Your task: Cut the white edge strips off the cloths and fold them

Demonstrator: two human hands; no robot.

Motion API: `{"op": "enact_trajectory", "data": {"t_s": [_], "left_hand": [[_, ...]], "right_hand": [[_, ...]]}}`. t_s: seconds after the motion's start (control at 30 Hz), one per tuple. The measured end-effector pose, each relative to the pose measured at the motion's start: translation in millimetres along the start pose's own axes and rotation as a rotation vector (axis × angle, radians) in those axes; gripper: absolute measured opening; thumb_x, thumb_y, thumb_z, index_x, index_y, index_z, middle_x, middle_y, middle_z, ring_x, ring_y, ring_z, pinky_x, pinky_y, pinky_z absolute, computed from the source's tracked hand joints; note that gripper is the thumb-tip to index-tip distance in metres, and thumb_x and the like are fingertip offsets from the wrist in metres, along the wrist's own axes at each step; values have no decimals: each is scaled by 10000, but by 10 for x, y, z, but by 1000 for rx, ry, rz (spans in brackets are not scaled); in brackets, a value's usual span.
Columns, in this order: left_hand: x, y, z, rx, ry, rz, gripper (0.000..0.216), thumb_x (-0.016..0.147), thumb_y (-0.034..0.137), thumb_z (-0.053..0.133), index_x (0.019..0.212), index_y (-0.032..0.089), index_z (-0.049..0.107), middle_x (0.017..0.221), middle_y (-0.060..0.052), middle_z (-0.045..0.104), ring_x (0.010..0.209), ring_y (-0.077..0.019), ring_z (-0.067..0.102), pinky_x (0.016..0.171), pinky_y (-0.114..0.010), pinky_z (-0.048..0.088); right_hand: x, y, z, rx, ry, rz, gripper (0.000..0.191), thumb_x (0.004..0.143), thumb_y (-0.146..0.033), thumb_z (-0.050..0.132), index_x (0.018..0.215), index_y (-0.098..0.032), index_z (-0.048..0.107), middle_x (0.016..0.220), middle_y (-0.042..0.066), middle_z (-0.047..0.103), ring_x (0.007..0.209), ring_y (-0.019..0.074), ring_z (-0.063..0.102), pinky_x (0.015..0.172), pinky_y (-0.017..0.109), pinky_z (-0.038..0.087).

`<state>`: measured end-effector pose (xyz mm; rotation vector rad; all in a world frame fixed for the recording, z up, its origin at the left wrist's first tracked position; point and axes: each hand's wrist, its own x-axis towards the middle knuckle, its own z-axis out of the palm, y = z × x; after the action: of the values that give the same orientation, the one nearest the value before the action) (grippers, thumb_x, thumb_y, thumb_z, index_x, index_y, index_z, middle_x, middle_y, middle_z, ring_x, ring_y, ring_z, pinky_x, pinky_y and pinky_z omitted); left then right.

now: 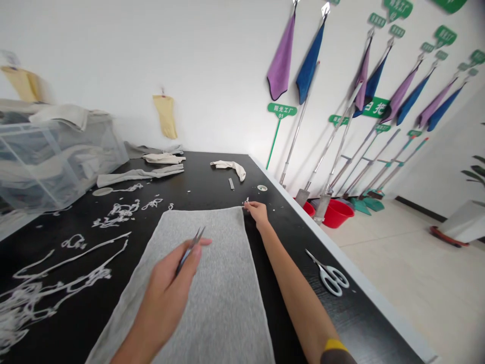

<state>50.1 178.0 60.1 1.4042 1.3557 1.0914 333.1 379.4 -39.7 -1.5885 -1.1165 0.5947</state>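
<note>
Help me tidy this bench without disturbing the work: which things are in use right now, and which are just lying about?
In use:
left hand holding small thread snips
right hand pinching the far corner of the grey cloth

Lying about:
white-handled scissors
white trimmings
folded pale cloths
clear plastic bin

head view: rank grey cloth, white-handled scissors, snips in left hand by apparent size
1. Grey cloth, largest by far.
2. White-handled scissors.
3. Snips in the left hand; partly hidden by the fingers, so their rank against the scissors is unsure.
</note>
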Motion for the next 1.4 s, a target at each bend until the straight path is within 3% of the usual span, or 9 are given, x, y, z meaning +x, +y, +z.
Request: {"op": "enact_trajectory", "data": {"t_s": [0.07, 0.2, 0.3, 0.43, 0.57, 0.87, 1.4], "left_hand": [[388, 162, 291, 10, -69, 53, 574, 883, 602, 431, 1191, 165, 640, 546, 53, 368, 458, -102, 368, 431, -207, 250], [1149, 241, 722, 448, -85, 213, 465, 919, 489, 380, 980, 165, 709, 680, -26, 613, 668, -172, 581, 582, -247, 387], [1541, 127, 901, 553, -134, 245, 438, 911, 453, 404, 928, 161, 728, 873, -82, 715, 875, -242, 645, 724, -292, 441], [1823, -65, 1012, 649, -214, 328, 467, 934, 459, 376, 1070, 170, 717, 1116, -105, 712, 1062, -265, 634, 885, -317, 449], [1953, -170, 1052, 741, -253, 422, 495, 956, 488, 326, 1141, 220, 699, 1174, -83, 697, 1113, -263, 621, 943, -331, 438], [2028, -179, 1070, 891, -239, 572, 458, 942, 534, 353, 1165, 305, 681, 1085, -61, 727, 1014, -278, 659, 838, -356, 473], [2061, -108, 1014, 979, -244, 689, 458, 949, 531, 373, 1205, 268, 646, 1058, -87, 710, 1005, -285, 645, 826, -354, 458]], "right_hand": [[15, 9, -102, 75, -42, -6, 337, 702, -461, 654, 728, -134, 731, 717, 65, 725, 603, 137, 601, 590, 254, 452], [39, 46, -258, 170, -114, -3, 367, 651, -491, 703, 631, -125, 696, 582, 40, 655, 534, 117, 541, 503, 240, 389], [39, 51, -302, 212, -150, -13, 372, 638, -499, 720, 614, -129, 688, 549, 21, 627, 526, 112, 527, 489, 232, 370], [45, -11, -316, 244, -178, -48, 373, 646, -513, 713, 635, -140, 699, 580, 24, 651, 548, 119, 544, 498, 231, 382], [65, -108, -336, 247, -190, -94, 350, 642, -504, 718, 634, -154, 696, 606, 26, 671, 584, 135, 576, 527, 240, 403], [127, -233, -358, 189, -231, -182, 278, 695, -446, 687, 638, -174, 701, 613, 22, 669, 597, 151, 583, 574, 261, 421], [88, -507, -366, 153, -276, -253, 261, 720, -432, 688, 665, -177, 699, 677, 29, 684, 666, 172, 613, 633, 271, 459]]}}
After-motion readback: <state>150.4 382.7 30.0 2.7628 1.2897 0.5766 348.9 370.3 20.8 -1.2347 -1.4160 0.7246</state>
